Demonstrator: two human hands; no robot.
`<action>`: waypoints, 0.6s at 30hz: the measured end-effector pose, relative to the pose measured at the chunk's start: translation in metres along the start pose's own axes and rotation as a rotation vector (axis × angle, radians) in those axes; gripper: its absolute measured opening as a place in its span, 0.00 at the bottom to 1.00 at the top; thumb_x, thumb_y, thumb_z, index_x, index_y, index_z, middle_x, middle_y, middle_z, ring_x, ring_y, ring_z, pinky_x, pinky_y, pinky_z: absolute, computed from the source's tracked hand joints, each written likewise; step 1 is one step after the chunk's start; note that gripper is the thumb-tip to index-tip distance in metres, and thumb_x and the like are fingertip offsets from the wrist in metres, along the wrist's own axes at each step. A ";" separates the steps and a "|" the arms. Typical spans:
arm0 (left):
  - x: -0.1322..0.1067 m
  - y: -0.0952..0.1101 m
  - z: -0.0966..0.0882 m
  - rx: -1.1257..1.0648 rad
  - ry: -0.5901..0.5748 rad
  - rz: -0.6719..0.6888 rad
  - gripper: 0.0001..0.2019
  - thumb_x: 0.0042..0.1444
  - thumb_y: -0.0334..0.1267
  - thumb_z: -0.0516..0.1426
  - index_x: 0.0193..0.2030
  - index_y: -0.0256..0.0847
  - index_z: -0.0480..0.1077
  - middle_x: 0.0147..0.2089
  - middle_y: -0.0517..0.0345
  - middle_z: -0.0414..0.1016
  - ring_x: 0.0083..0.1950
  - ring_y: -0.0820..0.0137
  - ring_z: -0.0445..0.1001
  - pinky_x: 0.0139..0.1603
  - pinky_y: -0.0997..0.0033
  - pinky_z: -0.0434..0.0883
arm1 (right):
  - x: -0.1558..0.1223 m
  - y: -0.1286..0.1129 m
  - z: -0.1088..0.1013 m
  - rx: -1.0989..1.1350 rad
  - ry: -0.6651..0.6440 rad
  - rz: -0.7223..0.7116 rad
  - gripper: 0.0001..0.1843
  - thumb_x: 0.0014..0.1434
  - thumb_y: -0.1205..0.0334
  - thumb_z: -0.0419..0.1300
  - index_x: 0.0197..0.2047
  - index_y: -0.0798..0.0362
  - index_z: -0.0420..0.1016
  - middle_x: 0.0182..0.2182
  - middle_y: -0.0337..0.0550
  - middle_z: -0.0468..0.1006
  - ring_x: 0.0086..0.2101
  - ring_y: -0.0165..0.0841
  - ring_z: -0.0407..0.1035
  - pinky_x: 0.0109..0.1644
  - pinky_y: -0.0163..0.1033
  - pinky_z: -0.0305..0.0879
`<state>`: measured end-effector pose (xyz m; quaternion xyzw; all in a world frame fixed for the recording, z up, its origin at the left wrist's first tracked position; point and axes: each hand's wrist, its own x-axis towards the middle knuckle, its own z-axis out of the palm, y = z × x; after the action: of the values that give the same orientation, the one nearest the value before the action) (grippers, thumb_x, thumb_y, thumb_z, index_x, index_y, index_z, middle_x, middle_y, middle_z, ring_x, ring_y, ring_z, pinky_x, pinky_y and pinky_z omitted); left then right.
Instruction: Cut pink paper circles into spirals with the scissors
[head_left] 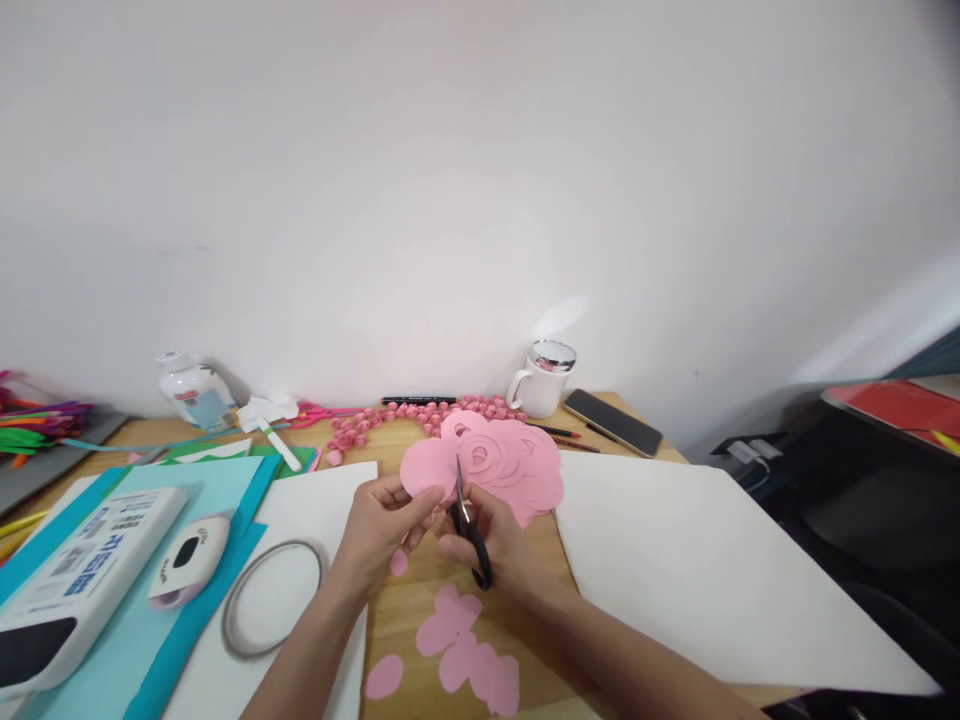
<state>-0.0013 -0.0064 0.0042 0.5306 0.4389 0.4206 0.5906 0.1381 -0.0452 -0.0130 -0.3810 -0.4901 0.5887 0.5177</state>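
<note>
My left hand (391,515) pinches a rounded piece of pink paper (426,468) between thumb and fingers. In my right hand (487,530) is a pair of scissors (471,535) with black handles, its blades pointing up at the right edge of that paper. Just behind lies a pile of pink paper cut-outs (529,465), some with spiral cuts. Smaller pink paper pieces (457,630) are scattered on the wooden table below my hands. A single pink petal shape (385,677) lies to their left.
White sheets (675,560) flank the wooden table (405,610). On the left are a roll of tape (234,610), a white box (90,570) and a white bottle (195,390). Behind stand many small pink rolls (360,428), a white mug (545,380) and a phone (613,422).
</note>
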 end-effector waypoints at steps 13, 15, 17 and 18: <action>0.001 0.006 0.000 -0.040 0.008 0.027 0.15 0.46 0.43 0.63 0.20 0.37 0.64 0.11 0.69 0.60 0.12 0.82 0.54 0.12 0.82 0.53 | -0.002 0.001 0.001 -0.023 0.078 0.059 0.09 0.44 0.68 0.62 0.31 0.53 0.66 0.15 0.27 0.60 0.18 0.22 0.49 0.21 0.30 0.41; 0.001 0.005 0.000 -0.037 0.010 0.029 0.15 0.46 0.42 0.63 0.20 0.38 0.63 0.11 0.68 0.60 0.12 0.81 0.54 0.13 0.81 0.53 | -0.003 0.001 0.002 -0.008 0.086 0.066 0.08 0.44 0.70 0.61 0.31 0.54 0.67 0.15 0.27 0.61 0.17 0.22 0.51 0.21 0.30 0.41; 0.002 0.004 -0.001 -0.036 0.014 0.042 0.14 0.46 0.41 0.63 0.19 0.38 0.63 0.10 0.68 0.60 0.12 0.81 0.54 0.13 0.81 0.52 | -0.003 0.001 0.002 -0.003 0.092 0.074 0.08 0.44 0.71 0.59 0.30 0.54 0.67 0.14 0.28 0.62 0.17 0.22 0.52 0.20 0.29 0.42; 0.002 0.004 -0.001 -0.039 0.019 0.050 0.14 0.46 0.41 0.63 0.19 0.38 0.63 0.10 0.68 0.60 0.12 0.82 0.54 0.13 0.81 0.52 | -0.003 0.001 0.002 -0.004 0.095 0.076 0.08 0.44 0.71 0.59 0.30 0.54 0.67 0.14 0.28 0.63 0.17 0.22 0.53 0.20 0.29 0.42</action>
<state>-0.0019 -0.0041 0.0076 0.5260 0.4228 0.4489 0.5857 0.1364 -0.0482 -0.0142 -0.4279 -0.4511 0.5884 0.5169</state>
